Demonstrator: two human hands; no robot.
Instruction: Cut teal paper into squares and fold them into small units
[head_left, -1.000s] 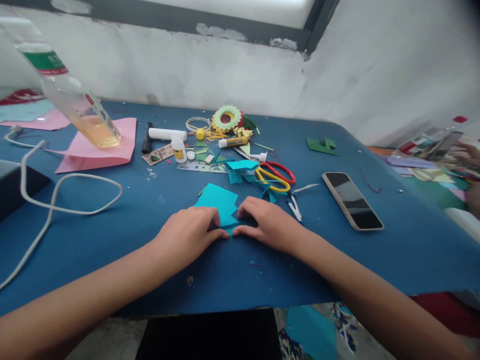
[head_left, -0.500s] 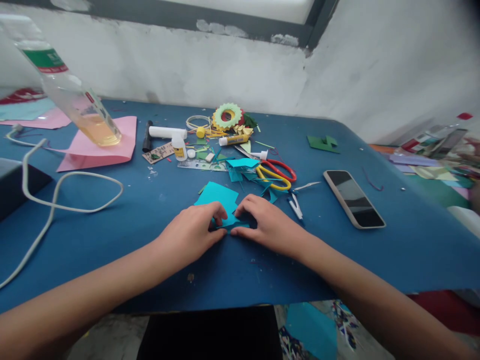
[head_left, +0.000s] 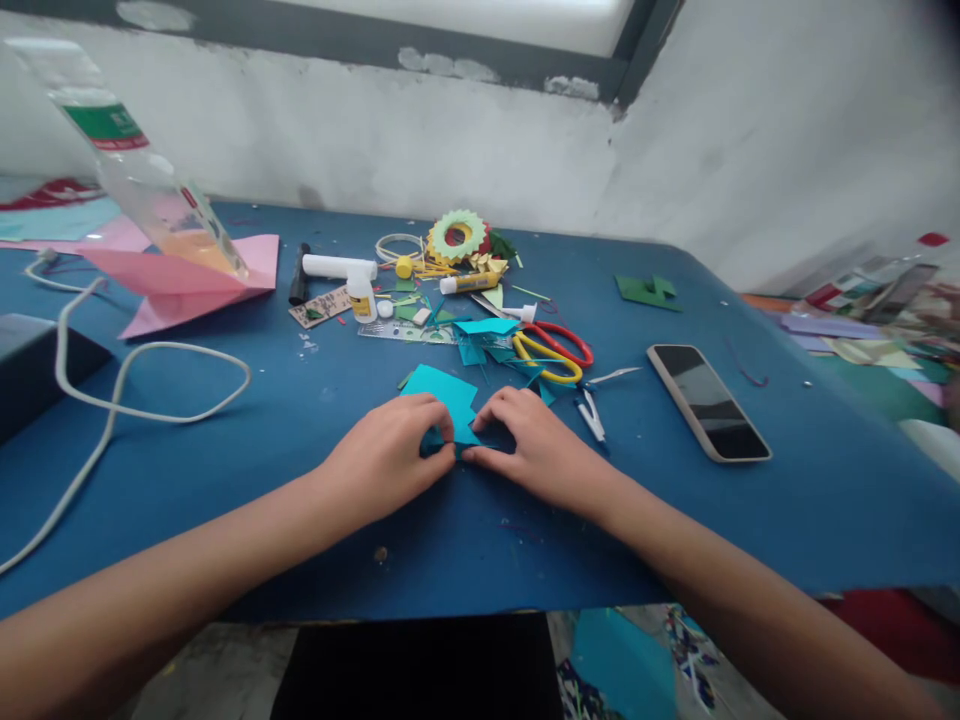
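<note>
A bright blue piece of paper (head_left: 439, 388) lies on the table before me, its near edge bent up between my fingers. My left hand (head_left: 397, 450) pinches that edge from the left, thumb against fingertips. From the right, my right hand (head_left: 529, 445) grips the same edge between thumb and fingers. My palms hide part of the fold. Just behind are blue paper scraps (head_left: 484, 340) and scissors (head_left: 551, 350) with red and yellow handles. A drawing compass (head_left: 591, 412) rests beyond my right hand.
A phone (head_left: 709, 402) lies at the right. Behind are a small glue bottle (head_left: 361, 298), a clear ruler (head_left: 405, 332) and a toothed paper ring (head_left: 457, 235). At left, a tilted bottle (head_left: 161, 195) stands by pink paper (head_left: 172, 300), near a white cable (head_left: 112, 408).
My left fingertips have closed nearer to the thumb on the paper's near edge. The pink paper under the bottle has lifted at its left side. The view has shifted slightly.
</note>
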